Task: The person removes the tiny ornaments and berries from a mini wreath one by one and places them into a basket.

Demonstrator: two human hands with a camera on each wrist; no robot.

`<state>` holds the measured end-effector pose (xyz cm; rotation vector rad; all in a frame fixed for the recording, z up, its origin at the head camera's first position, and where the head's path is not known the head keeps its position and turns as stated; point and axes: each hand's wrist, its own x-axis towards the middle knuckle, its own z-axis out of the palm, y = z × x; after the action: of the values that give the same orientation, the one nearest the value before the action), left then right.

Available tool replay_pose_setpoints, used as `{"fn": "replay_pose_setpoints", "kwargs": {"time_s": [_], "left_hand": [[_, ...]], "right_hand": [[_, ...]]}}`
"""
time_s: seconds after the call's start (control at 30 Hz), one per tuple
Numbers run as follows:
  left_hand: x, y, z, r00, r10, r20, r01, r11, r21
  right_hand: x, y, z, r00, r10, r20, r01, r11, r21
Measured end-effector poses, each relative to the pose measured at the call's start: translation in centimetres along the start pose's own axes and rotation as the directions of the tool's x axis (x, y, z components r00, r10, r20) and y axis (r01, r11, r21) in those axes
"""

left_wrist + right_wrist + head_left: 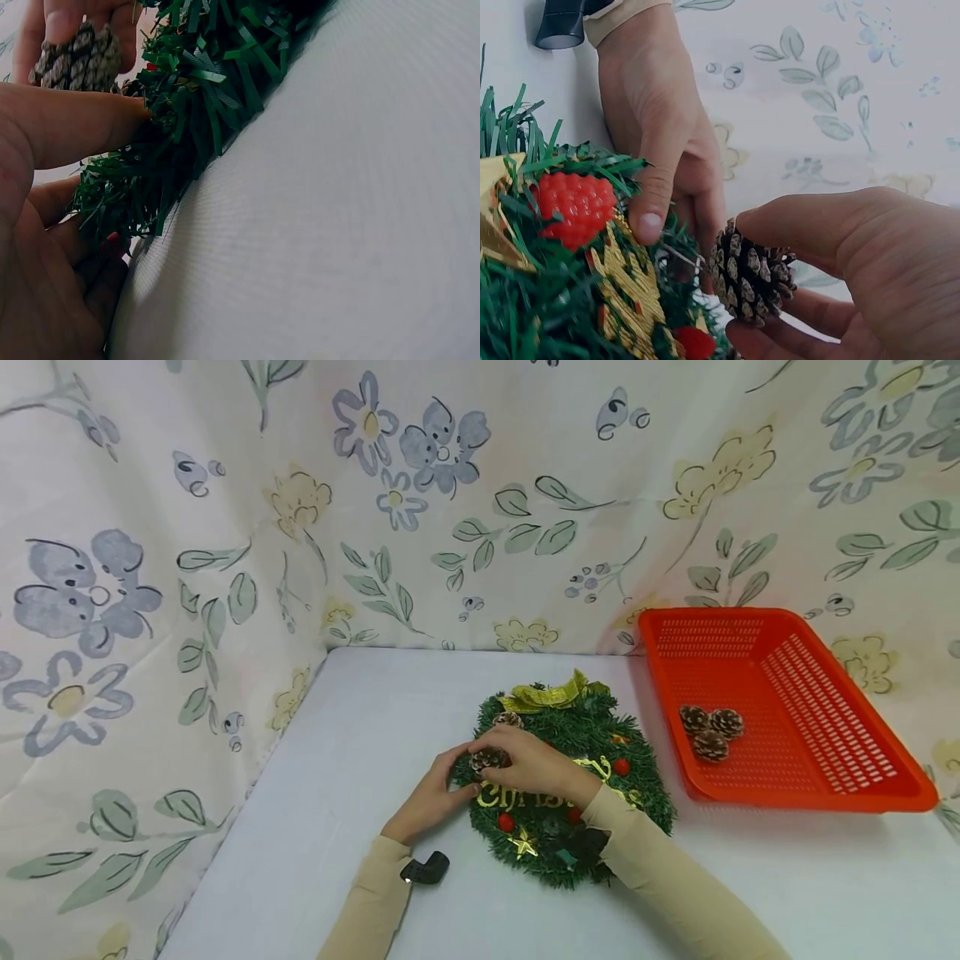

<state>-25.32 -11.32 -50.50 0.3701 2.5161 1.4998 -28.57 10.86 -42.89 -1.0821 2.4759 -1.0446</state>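
Note:
A green tinsel wreath lies on the white table, with gold lettering, red berries and a gold star on it. My right hand pinches a white-tipped pine cone between thumb and fingers at the wreath's left side. A thin wire stem runs from the cone toward the greenery. With its thumb on top and fingers underneath, my left hand grips the wreath's left edge. Another pine cone sits on the wreath just beyond, near a gold ribbon bow.
To the right stands a red plastic basket, holding several pine cones in its near left corner. A floral curtain hangs behind the table and along its left side. White tabletop shows left of the wreath.

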Motion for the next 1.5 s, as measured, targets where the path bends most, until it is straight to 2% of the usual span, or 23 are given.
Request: {"fn": "replay_pose_setpoints", "kwargs": {"time_s": [0.33,0.6,1.0,1.27,1.5], "left_hand": [[0.0,-0.1,-0.1,1.000,0.005,0.011,-0.005,1.000,0.022],[0.0,0.0,0.1,1.000,-0.002,0.013,0.001,1.000,0.010],[0.2,-0.5,0.2,1.000,-0.013,0.019,0.013,1.000,-0.001],[0.0,-0.1,0.1,0.999,-0.017,0.027,0.017,1.000,-0.002],[0.1,-0.1,0.0,0.999,-0.005,0.036,0.006,1.000,-0.003]], "right_hand": [[-0.8,0.2,-0.5,1.000,-0.011,0.008,0.011,1.000,-0.017],[-1.6,0.4,-0.9,0.999,0.041,-0.006,-0.041,0.998,0.055],[-2.7,0.7,-1.8,0.998,0.052,-0.020,-0.052,0.998,0.027],[-2.9,0.9,-2.5,0.998,0.047,-0.047,-0.048,0.999,-0.010],[-3.2,1.6,-2.8,0.995,0.086,-0.043,-0.085,0.996,0.022]]}}
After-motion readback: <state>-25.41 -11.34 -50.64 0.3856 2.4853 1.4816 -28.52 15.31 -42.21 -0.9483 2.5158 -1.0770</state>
